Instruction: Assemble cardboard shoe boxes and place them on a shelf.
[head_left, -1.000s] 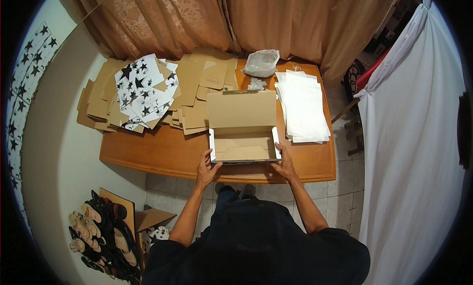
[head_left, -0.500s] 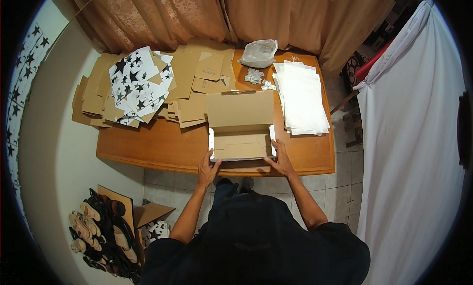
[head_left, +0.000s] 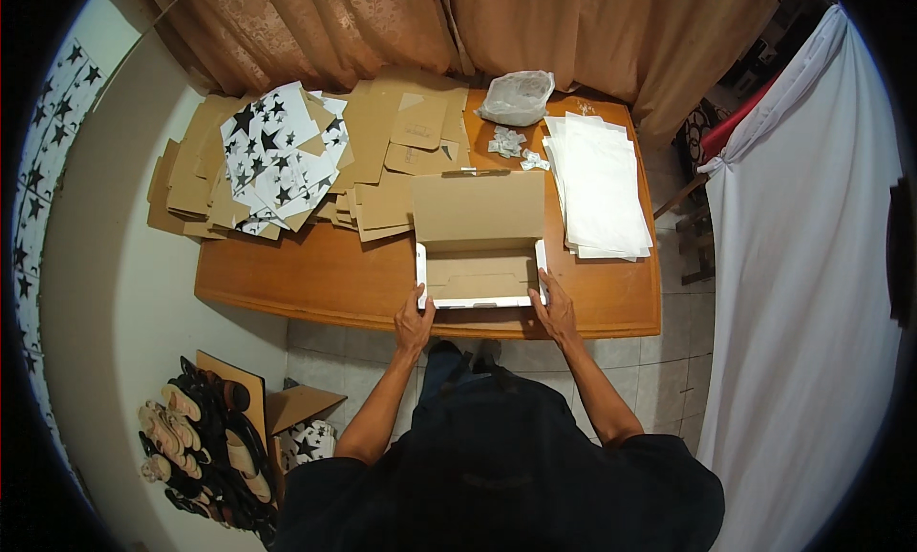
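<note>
The left hand [head_left: 414, 325] and right hand [head_left: 556, 309] grip an open cardboard box [head_left: 480, 258] by its near corners, over the front of the table [head_left: 287, 277]; from here I can't tell whether it touches.

Curtains [head_left: 363, 27] are cut off above, and the box [head_left: 479, 225] hides its underside.

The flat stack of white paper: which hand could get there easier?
Probably the right hand: the flat stack of white paper lies ahead on that side. The left hand is farther, at the left end of the open brown cardboard box. Both hands hold the box.
</note>
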{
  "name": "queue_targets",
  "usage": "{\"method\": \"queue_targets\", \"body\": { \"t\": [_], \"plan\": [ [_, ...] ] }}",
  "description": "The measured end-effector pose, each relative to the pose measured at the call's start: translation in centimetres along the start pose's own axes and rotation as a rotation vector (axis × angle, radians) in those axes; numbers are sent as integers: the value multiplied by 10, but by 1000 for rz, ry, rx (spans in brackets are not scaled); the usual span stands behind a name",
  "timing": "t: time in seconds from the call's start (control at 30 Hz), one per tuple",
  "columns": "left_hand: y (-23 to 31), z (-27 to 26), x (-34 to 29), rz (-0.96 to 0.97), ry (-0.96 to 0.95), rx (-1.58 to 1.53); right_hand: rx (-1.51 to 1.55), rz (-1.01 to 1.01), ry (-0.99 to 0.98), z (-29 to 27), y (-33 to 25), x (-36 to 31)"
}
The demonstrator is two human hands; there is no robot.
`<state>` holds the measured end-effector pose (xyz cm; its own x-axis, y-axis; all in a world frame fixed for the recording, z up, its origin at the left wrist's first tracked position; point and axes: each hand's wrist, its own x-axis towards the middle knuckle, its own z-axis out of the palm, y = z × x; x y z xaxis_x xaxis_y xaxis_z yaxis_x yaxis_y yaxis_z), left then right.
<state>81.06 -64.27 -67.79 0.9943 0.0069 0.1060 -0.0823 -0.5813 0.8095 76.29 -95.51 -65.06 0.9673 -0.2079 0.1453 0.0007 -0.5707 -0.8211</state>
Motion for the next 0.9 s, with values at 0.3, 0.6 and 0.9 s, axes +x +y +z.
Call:
{"method": "queue_targets", "body": {
  "t": [0.3, 0.6, 0.9],
  "plan": [
    [-22, -4, 5, -35, -8, -95, -118, -71, -9, 12, 5, 10],
    [-13, -13, 15, 5, -60, -48, -137, -63, 30, 18, 1, 4],
    [15, -38, 22, 78, -192, 239, -213, -62, -25, 13, -12, 3]
  ]
}}
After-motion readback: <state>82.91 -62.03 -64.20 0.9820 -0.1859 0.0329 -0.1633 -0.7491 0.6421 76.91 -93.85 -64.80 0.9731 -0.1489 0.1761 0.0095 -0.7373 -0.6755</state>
